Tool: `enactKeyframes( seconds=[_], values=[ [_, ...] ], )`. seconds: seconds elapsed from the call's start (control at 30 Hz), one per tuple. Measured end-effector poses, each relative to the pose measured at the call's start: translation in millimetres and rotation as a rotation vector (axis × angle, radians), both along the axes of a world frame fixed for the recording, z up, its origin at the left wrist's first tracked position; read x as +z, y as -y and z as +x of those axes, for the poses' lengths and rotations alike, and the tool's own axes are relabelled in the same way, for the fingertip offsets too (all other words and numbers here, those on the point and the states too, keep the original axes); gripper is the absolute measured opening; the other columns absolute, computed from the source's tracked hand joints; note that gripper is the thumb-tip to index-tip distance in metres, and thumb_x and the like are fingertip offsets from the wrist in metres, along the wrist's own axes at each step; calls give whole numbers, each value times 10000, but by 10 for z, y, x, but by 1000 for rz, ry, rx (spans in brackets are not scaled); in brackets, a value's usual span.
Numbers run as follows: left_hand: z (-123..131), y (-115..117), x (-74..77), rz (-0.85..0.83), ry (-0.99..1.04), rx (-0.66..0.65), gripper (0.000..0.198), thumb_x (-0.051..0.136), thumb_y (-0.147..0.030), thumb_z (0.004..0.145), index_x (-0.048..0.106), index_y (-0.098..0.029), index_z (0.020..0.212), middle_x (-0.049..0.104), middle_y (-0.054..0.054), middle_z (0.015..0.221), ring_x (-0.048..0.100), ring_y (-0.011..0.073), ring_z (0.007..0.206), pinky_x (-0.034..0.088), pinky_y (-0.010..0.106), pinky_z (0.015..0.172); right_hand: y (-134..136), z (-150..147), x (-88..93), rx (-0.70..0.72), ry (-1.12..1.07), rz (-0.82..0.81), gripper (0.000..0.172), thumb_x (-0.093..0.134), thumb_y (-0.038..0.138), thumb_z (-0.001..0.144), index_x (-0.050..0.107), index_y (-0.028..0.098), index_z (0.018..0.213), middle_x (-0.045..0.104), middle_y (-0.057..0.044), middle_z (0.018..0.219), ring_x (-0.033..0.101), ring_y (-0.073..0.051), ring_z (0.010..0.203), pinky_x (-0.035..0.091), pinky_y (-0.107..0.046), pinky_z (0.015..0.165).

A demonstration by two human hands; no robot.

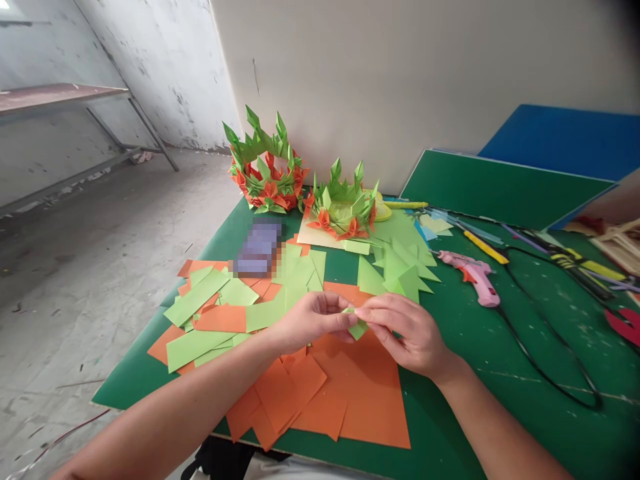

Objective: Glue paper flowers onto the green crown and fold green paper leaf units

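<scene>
Between my two hands is a small folded piece of green paper (358, 329), held above a large orange sheet (373, 393). My left hand (320, 321) pinches it from the left with thumb and fingers. From the right, the fingertips of my right hand (405, 330) close on its upper edge. Orange paper pieces (280, 390) lie below my left wrist, and green paper strips (197, 300) are scattered left of it. Folded green pieces (400, 267) are heaped just beyond my hands. The exact folds are partly hidden by my fingers.
Two green and orange paper crowns, a taller one (270, 190) and a lower one (345, 213), stand at the back. A pink glue gun (473, 273) with a black cord lies right, near a yellow-handled tool (485, 247). Red-handled scissors (625, 325) sit at the right edge.
</scene>
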State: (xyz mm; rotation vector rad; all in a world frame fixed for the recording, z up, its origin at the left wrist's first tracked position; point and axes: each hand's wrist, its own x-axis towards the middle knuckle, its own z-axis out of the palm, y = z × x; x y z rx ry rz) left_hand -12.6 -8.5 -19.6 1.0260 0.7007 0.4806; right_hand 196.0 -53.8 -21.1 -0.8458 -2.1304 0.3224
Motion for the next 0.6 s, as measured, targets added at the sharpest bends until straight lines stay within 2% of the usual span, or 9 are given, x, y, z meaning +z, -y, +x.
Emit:
enactKeyframes(
  seconds=[0.1, 0.27, 0.4, 0.6],
  values=[
    [11, 11, 27, -14, 16, 15, 289, 782, -367, 712, 665, -128, 825, 698, 15, 766, 666, 107, 646, 555, 284, 727, 26, -6, 0, -24, -91, -111, 275, 533, 137, 904, 665, 274, 1103, 700, -57, 994, 656, -198, 923, 549, -358, 807],
    [12, 28, 44, 5, 61, 79, 282, 790, -365, 703, 671, -143, 828, 710, 23, 815, 672, 126, 741, 538, 296, 769, 33, -83, -35, -145, -430, -423, 222, 495, 217, 958, 657, 291, 1092, 687, -20, 911, 659, -149, 845, 557, -269, 752],
    [9, 27, 22, 42, 43, 49, 282, 765, -377, 732, 689, -140, 865, 698, 28, 826, 644, 112, 756, 506, 266, 771, -4, -135, -35, -93, -407, -405, 152, 596, 211, 908, 694, 292, 992, 680, -16, 924, 646, -149, 868, 546, -264, 773],
    [41, 46, -4, 77, 124, 55, 315, 761, -345, 749, 539, -184, 906, 630, -9, 785, 619, 114, 740, 500, 271, 717, -13, -142, -36, -79, -426, -421, 69, 640, 256, 881, 697, 256, 918, 655, -33, 846, 636, -159, 796, 557, -282, 713]
  ],
)
